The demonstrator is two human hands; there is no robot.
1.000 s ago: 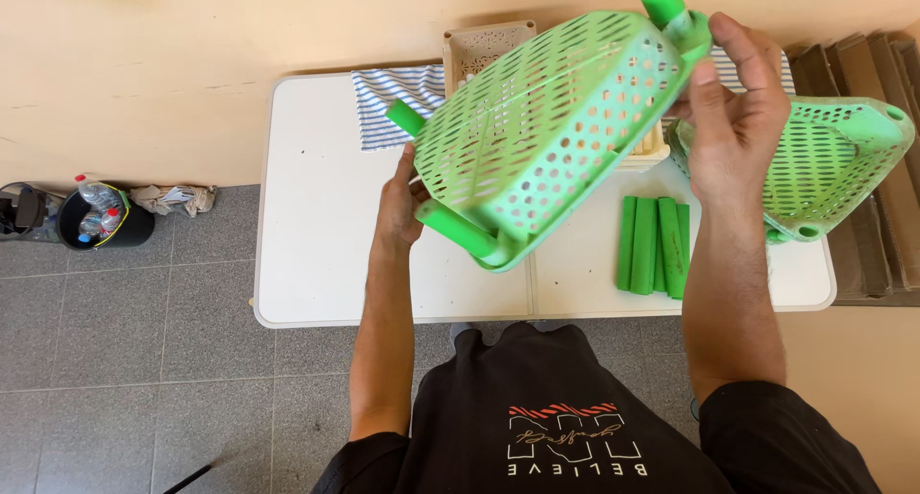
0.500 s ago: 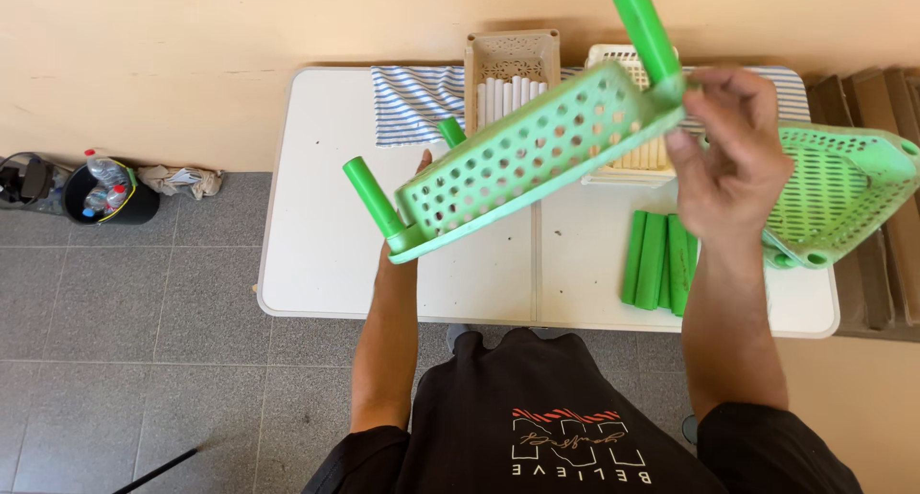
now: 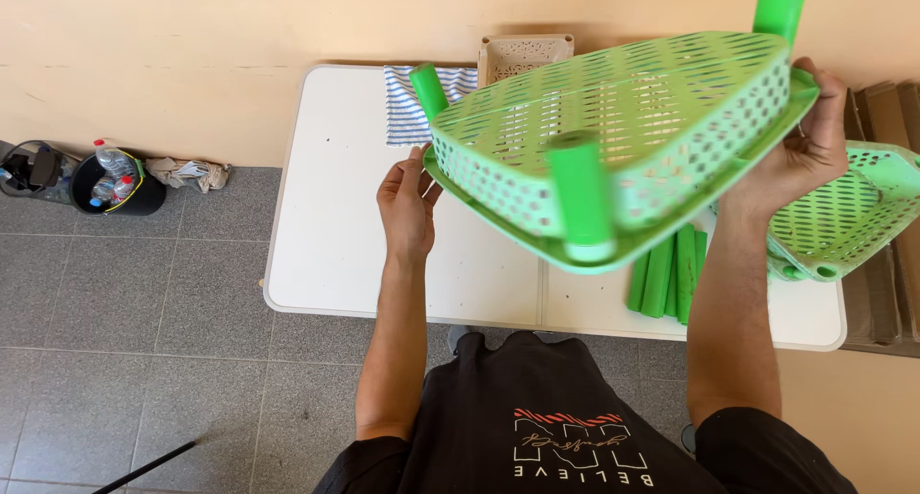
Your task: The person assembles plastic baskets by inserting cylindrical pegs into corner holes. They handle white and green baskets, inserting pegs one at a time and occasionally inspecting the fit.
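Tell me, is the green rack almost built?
Partly. Three green tubes already stand in the corners of the green shelf tray, which the left hand and right hand hold up. Left: the loose tubes on the white table and a second tray.

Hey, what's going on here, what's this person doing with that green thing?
A person stands at a white folding table, holding a green perforated plastic shelf tray up in the air with both hands. The left hand grips its left edge and the right hand its right corner. Three green tube legs are plugged into the tray. More loose green tubes lie on the table, a second green tray sits at the right, and a beige basket and a striped cloth sit at the back.
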